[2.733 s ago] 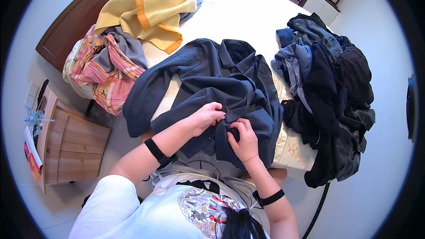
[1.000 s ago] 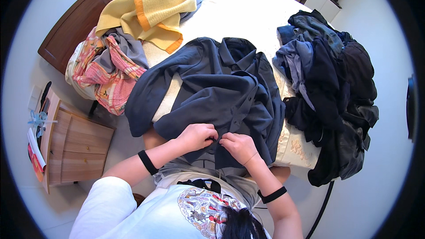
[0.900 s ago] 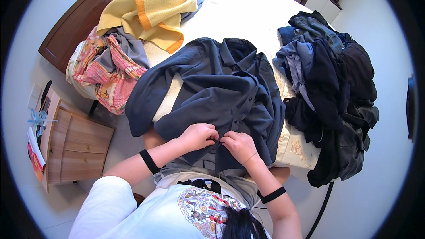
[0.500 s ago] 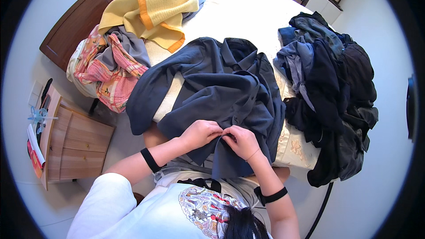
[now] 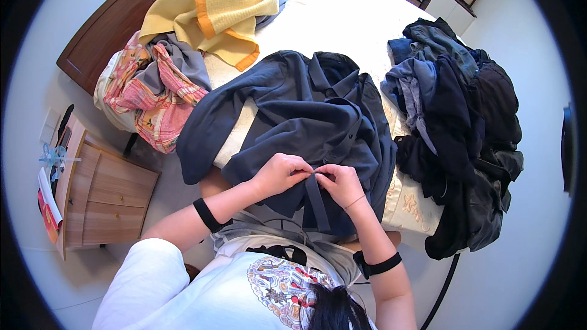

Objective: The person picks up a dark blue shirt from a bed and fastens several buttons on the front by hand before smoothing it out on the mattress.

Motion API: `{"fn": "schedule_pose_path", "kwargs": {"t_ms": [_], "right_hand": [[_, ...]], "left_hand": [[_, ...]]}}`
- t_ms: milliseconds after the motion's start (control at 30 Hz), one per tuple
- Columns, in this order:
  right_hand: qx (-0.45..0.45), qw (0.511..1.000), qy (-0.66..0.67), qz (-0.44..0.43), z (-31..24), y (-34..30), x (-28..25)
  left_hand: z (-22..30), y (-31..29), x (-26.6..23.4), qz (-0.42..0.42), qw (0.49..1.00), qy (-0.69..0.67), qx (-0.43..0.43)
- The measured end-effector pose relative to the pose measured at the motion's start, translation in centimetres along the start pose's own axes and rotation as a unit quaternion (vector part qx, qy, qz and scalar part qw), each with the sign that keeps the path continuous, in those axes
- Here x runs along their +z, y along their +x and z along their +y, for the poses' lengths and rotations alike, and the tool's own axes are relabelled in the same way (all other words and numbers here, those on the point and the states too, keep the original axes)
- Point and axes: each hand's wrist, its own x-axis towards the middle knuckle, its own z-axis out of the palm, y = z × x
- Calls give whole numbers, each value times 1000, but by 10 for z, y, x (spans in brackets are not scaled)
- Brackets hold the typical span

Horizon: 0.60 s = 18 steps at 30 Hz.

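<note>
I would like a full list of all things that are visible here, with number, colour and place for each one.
dark blue shirt: one, navy, spread on the bed in front of the person, its front edge pinched by both hands
bed: one, cream cover, centre
yellow blanket: one, yellow with orange border, far left part of the bed
pink patterned cloth: one, pink and orange, with a grey garment on it, left edge of the bed
pile of dark clothes: one, black, grey and blue, right side of the bed
headboard: one, dark brown wood, upper left
bedside cabinet: one, light wood, lower left
wristbands: two, black, one on each forearm
left hand: on the shirt edge
right hand: on the shirt edge, beside the left
</note>
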Motion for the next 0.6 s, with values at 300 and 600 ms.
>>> {"fn": "schedule_pose_path", "kwargs": {"t_ms": [300, 600], "right_hand": [[-22, 999, -34, -8, -10, -1, -3], [8, 995, 90, -47, 1, -1, -1]], "left_hand": [[7, -1, -2, -17, 991, -85, -99], [16, 11, -8, -44, 978, -88, -183]]}}
